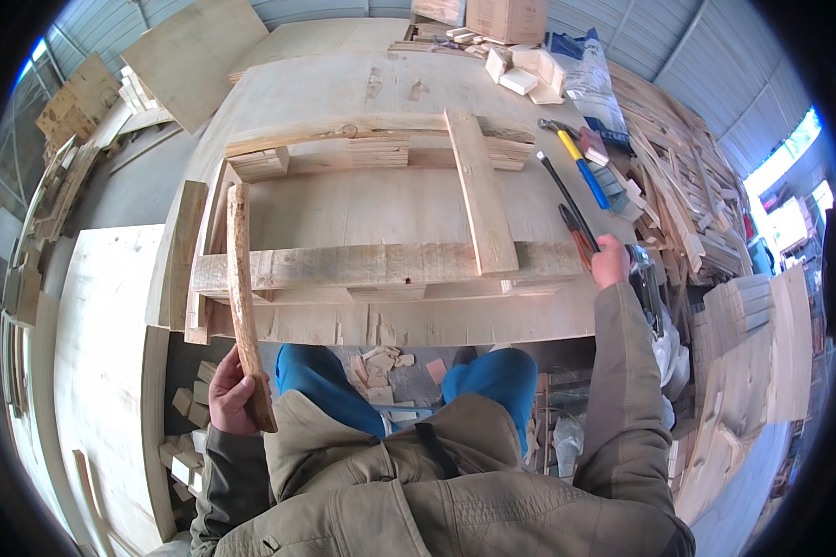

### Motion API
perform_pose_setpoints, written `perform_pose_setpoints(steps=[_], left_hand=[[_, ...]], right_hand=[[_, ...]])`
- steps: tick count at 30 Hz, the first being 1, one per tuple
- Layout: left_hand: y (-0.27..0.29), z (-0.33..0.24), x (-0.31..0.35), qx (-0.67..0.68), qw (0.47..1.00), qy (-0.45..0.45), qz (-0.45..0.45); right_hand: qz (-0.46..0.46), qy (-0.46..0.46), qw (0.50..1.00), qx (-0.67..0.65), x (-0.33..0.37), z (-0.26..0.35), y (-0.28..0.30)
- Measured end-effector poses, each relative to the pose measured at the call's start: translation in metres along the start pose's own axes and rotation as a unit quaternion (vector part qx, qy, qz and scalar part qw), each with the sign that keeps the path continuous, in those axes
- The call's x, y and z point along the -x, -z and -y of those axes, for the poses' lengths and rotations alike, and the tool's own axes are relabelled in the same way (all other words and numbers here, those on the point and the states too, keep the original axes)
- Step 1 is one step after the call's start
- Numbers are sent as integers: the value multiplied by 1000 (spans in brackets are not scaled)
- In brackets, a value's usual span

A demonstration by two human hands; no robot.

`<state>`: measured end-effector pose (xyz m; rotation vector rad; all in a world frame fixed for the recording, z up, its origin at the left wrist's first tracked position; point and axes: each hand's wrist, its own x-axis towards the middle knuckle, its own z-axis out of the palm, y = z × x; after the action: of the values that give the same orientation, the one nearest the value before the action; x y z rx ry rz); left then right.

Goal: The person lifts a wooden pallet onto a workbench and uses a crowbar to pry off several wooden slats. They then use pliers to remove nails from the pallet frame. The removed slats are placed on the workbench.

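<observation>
In my left hand (235, 392) is a long wooden slat (240, 278) with a rough, bark-like edge. My fingers and thumb close around its near end, while its far end reaches over the left side of a pallet-like wooden frame (344, 266). Another slat (481, 200) lies across the frame's right part. At the table's right edge, my right hand (610, 262) is closed at the near end of a slim black bar (567, 197) with a pale tip. Pincers with reddish-brown handles (576, 237) lie beside that hand, partly covered by it.
The frame lies on a plywood-topped table (529, 320). A yellow-and-blue-handled tool (583, 170) and a hammer (553, 124) are at the right. Stacked offcuts (687, 200) stand beyond; wood blocks (192, 404) lie below left. A large pale board (107, 343) stands left.
</observation>
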<state>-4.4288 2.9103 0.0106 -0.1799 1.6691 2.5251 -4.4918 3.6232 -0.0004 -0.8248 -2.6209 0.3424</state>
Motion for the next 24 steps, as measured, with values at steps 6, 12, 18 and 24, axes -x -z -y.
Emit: perform_pose_setpoints(steps=[6, 12, 18, 24], left_hand=[[-2, -4, 1, -2, 1000, 9, -13], [-5, -4, -6, -55, 998, 8, -10], [-9, 4, -4, -40, 999, 18, -18], [-6, 7, 2, -4, 1000, 17, -17]], right_hand=[[36, -28, 999, -4, -21, -8, -23], [31, -7, 999, -18, -3, -3, -9], [-13, 10, 997, -77, 21, 33, 36], [8, 48, 981, -185, 30, 100, 67]])
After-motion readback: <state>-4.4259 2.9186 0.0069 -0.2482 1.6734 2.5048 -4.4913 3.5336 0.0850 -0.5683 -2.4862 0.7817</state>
